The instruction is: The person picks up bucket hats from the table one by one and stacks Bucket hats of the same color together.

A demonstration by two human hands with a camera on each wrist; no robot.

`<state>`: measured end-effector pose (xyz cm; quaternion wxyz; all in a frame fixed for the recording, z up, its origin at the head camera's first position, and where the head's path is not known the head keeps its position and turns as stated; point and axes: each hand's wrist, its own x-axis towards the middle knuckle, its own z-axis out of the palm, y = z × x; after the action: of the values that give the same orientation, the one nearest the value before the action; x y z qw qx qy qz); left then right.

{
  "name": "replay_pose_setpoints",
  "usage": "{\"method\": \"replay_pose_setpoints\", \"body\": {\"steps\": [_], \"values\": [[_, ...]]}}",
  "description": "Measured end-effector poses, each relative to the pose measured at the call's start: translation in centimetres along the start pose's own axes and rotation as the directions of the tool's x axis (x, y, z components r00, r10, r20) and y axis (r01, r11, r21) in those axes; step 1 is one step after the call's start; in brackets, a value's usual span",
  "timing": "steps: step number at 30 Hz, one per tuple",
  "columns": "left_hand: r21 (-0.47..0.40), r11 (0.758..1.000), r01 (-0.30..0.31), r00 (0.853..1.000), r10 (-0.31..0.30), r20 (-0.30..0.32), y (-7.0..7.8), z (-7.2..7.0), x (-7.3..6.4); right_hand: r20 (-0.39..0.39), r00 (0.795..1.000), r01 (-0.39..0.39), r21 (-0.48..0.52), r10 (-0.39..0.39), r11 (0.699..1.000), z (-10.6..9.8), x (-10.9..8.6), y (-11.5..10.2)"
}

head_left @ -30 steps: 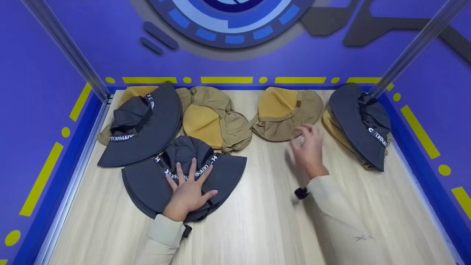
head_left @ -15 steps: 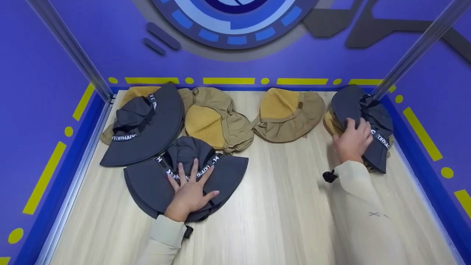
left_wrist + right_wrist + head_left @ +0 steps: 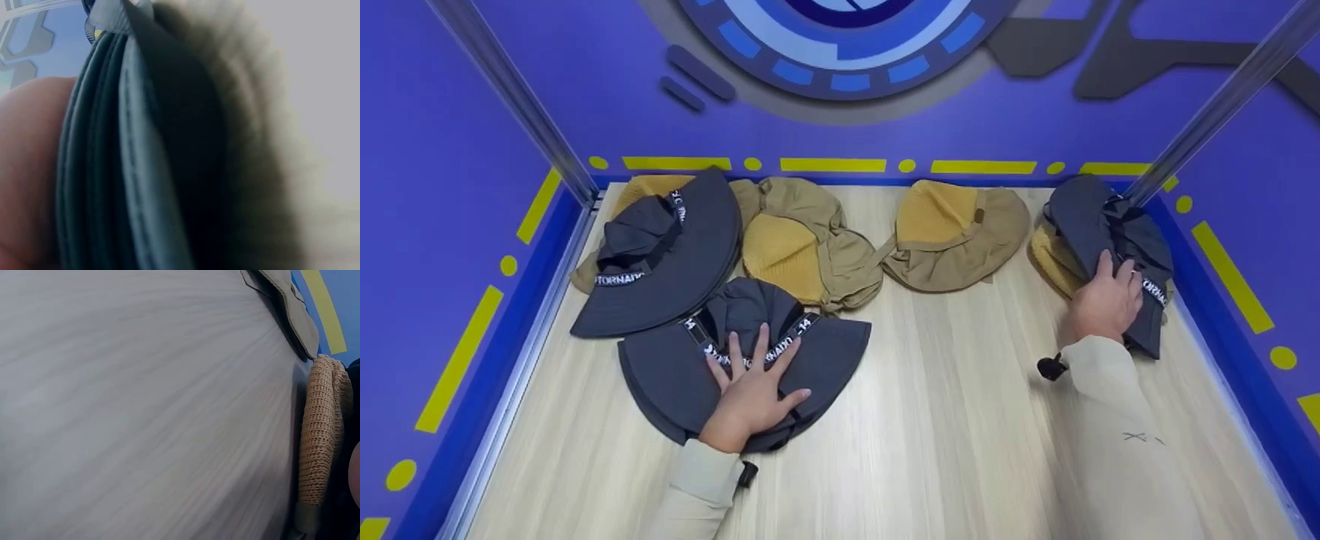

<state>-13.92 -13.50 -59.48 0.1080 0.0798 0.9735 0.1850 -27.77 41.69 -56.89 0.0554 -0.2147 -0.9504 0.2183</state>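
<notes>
Beige sleeves (image 3: 1121, 409), dark cross-shaped mark (image 3: 1134, 436) on the right one, black wrist cameras (image 3: 1051, 367), bare hands (image 3: 748, 407)

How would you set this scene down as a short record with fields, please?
Left hand: spread on the front gray wide-brimmed hat
Right hand: touching the right gray wide-brimmed hat; whether it grips cannot be told
Under the right hat: a yellow knit section sticks out on its left side
Back left: rear gray wide-brimmed hat, band reading TORNADO
Back right of center: yellow-and-tan hat, not touched by either hand
Surface: pale wood-grain tabletop
Back wall: blue-purple panel with yellow dashes
</notes>
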Motion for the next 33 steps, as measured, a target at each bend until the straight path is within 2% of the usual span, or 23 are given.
{"method": "replay_pose_setpoints", "body": {"steps": [2,10,13,17,21,24,27,29,31,33], "values": [[0.002,1.0,-0.001,1.0,0.001,-0.001,0.0,0.0,0.0,-0.009,1.0,0.002,0.015,-0.002,1.0,-0.5,0.1,0.1],[0.005,1.0,-0.008,1.0,0.008,-0.008,0.1,-0.2,0.1,-0.136,0.991,0.03,0.106,-0.016,0.994,-1.9,-1.0,-0.1],[0.002,1.0,-0.006,1.0,0.006,-0.002,0.0,-0.2,0.1,-0.162,0.986,0.058,0.121,-0.038,0.991,-2.4,-1.6,-0.8],[-0.048,0.999,-0.009,1.0,0.009,0.008,0.0,-0.3,0.1,-0.198,0.977,0.108,0.134,-0.08,0.985,-3.2,-2.7,-2.0],[-0.088,0.996,0.012,1.0,-0.01,0.027,0.1,-0.7,0.2,-0.219,0.969,0.15,0.144,-0.116,0.978,-4.0,-4.1,-3.3],[-0.09,0.995,0.04,0.999,-0.038,0.014,0.5,-1.2,0.2,-0.246,0.954,0.212,0.152,-0.171,0.965,-4.5,-5.4,-4.4],[-0.069,0.997,0.045,0.997,-0.049,-0.053,1.3,-1.6,0.3,-0.281,0.922,0.319,0.156,-0.268,0.935,-4.6,-6.7,-5.4],[-0.074,0.997,0.019,0.993,-0.028,-0.112,2.0,-1.8,0.5,-0.307,0.883,0.416,0.159,-0.356,0.895,-4.5,-7.4,-5.9],[-0.114,0.993,-0.039,0.986,0.02,-0.165,2.8,-1.9,0.9,-0.33,0.828,0.522,0.161,-0.453,0.837,-4.1,-8.0,-6.5],[-0.235,0.965,-0.113,0.979,0.068,-0.191,3.6,-2.0,1.4,-0.335,0.767,0.62,0.167,-0.548,0.766,-3.8,-8.6,-7.0]]}}
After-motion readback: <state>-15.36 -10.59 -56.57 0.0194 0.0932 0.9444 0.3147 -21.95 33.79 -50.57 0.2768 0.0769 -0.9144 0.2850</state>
